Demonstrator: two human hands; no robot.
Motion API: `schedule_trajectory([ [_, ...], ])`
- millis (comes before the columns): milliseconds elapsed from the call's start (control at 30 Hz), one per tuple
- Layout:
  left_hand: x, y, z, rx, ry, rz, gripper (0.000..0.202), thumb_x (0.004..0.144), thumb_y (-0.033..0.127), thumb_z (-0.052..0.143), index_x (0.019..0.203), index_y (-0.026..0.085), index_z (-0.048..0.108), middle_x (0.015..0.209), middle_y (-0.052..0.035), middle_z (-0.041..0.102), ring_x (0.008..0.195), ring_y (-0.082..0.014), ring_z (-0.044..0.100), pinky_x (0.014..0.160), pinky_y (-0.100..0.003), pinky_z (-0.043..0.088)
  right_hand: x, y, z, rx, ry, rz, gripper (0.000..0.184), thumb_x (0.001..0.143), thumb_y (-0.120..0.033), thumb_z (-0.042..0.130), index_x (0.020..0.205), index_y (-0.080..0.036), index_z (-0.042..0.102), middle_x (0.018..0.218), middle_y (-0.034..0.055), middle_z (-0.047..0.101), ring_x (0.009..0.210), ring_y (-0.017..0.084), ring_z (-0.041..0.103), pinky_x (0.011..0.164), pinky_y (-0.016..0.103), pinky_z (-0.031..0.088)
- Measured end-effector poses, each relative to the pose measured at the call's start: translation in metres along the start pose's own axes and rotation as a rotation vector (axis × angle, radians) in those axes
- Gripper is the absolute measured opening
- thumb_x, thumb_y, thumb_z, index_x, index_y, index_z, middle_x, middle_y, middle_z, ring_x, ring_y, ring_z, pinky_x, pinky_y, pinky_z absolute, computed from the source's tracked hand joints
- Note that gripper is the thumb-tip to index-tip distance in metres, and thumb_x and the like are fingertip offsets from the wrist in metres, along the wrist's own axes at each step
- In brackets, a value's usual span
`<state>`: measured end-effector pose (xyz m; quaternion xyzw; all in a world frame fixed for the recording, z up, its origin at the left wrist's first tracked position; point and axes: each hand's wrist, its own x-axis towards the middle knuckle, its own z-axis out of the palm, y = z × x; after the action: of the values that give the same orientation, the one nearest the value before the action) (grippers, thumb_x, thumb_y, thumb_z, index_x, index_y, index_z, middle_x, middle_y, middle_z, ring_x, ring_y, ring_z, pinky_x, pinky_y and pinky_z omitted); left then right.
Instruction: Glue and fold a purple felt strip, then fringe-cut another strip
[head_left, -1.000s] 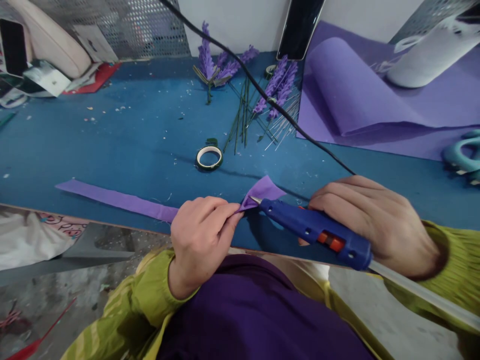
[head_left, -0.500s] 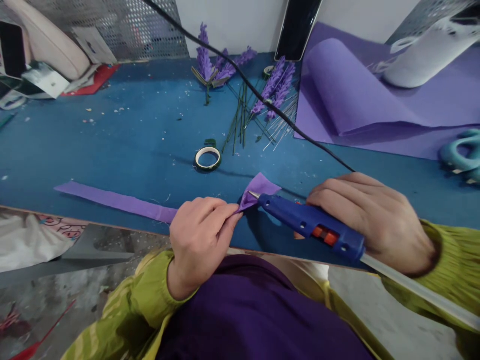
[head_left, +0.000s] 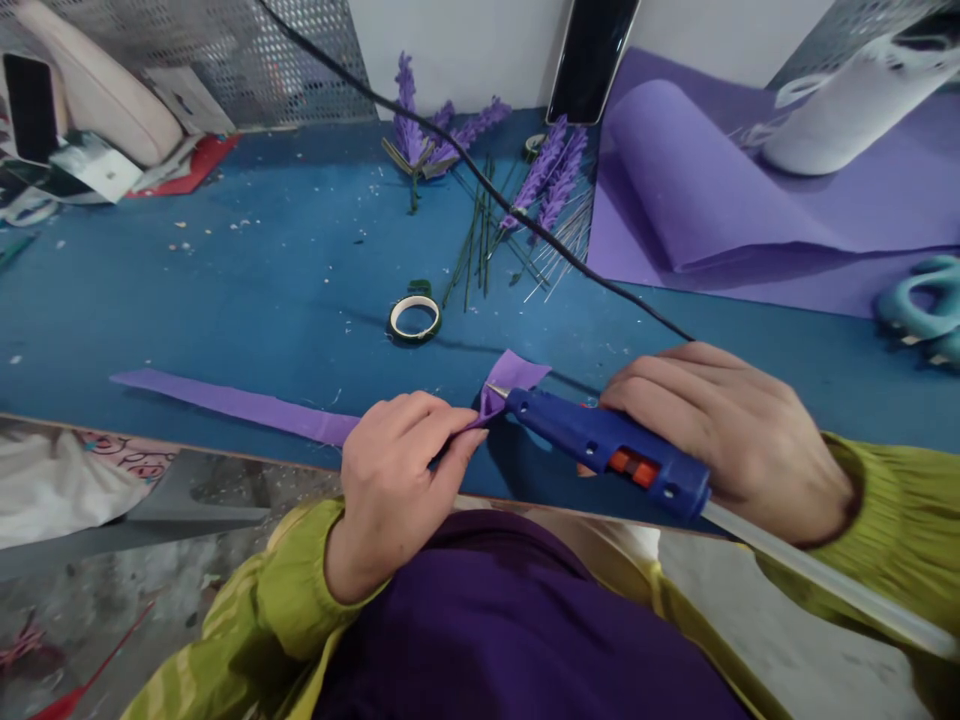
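Near the table's front edge, my left hand (head_left: 409, 470) pinches a long purple paper strip (head_left: 240, 408). One length of the strip trails off to the left; its short right end stands up, folded, past my fingertips. My right hand (head_left: 724, 430) is wrapped round a blue hot glue gun (head_left: 600, 440) with a clear glue stick (head_left: 817, 575) out of its back. The gun's metal nozzle points left and is at the fold of the strip, close to my left fingertips. Whether glue is coming out is too small to see.
A green tape roll (head_left: 415, 318) lies beyond my left hand. Purple lavender stems (head_left: 551, 180) and green wires lie farther back. A black cord (head_left: 465, 150) crosses the table to my right hand. Purple sheet (head_left: 675, 180), white vase-like item (head_left: 847, 110) and teal scissors handles (head_left: 926, 300) sit right.
The glue gun and my right hand have shifted slightly left. The nozzle is now lower in the strip's fold, nearer my left fingertips. My left hand keeps its pinch.
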<state>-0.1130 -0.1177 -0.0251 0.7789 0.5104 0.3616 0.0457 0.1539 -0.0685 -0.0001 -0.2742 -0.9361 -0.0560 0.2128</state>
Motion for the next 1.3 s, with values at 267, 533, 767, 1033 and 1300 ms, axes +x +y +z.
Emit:
schedule_trajectory([
  [267,0.0007,0.001,0.0011,0.002,0.003,0.006,0.005,0.09,0.021,0.069,0.091,0.018,0.073,0.081,-0.0004,0.07,0.074,-0.0142,0.063,0.069,-0.031,0.045,-0.001,-0.0006,-0.001,-0.001,-0.04,0.035,0.022,0.102,-0.029,0.036,0.09,-0.021,0.052,0.076,0.0021,0.057,0.067,0.018,0.053,0.071,0.036,0.04],
  [533,-0.0006,-0.0003,0.0015,0.015,0.018,0.025,0.005,0.09,0.02,0.069,0.092,0.018,0.073,0.081,-0.0011,0.07,0.075,-0.0151,0.063,0.069,-0.032,0.045,0.0,0.0001,0.0004,-0.076,-0.023,0.1,0.036,0.101,-0.051,0.038,0.089,-0.021,0.052,0.073,0.0011,0.056,0.065,0.019,0.054,0.07,0.037,0.041],
  [767,-0.001,0.0,0.0028,0.024,0.028,0.033,0.005,0.09,0.021,0.07,0.093,0.018,0.073,0.082,-0.001,0.07,0.075,-0.0151,0.063,0.07,-0.032,0.046,0.0012,0.0007,-0.0001,-0.062,-0.02,0.111,0.039,0.099,-0.057,0.04,0.087,-0.021,0.053,0.072,0.0008,0.056,0.064,0.019,0.054,0.07,0.037,0.04],
  [1033,-0.0014,0.0002,0.0025,0.034,0.033,0.037,0.005,0.09,0.02,0.069,0.094,0.018,0.073,0.082,-0.0008,0.07,0.075,-0.0148,0.063,0.069,-0.032,0.045,0.0002,0.0017,-0.0033,-0.065,-0.024,0.091,0.039,0.101,-0.054,0.035,0.086,-0.022,0.051,0.07,0.0009,0.054,0.063,0.019,0.053,0.068,0.038,0.039],
  [1300,-0.0021,-0.0003,0.0035,0.052,0.028,0.049,0.006,0.09,0.02,0.069,0.095,0.018,0.073,0.083,-0.0012,0.07,0.075,-0.0153,0.063,0.069,-0.033,0.044,0.0002,0.0034,-0.0034,-0.109,-0.037,0.124,0.037,0.102,-0.05,0.034,0.082,-0.023,0.049,0.067,-0.0011,0.049,0.061,0.018,0.052,0.07,0.038,0.04],
])
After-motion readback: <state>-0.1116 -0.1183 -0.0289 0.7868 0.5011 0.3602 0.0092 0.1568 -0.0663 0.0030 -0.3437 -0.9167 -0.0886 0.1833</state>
